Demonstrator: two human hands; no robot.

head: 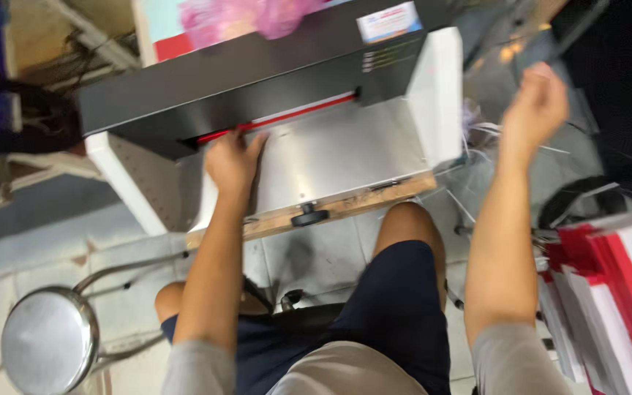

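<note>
my left hand (234,159) lies open, fingers pressed flat on the paper (213,194) on the cutter (272,110) bed at the red line under the blade, my right hand (535,102) raised, loosely closed and empty; next move, i judge, calls for squaring the paper.

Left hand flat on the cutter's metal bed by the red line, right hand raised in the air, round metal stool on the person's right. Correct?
Not quite. In the head view the round metal stool stands on the person's left. The rest holds: left hand on the cutter's metal bed by the red line, right hand raised.
</note>
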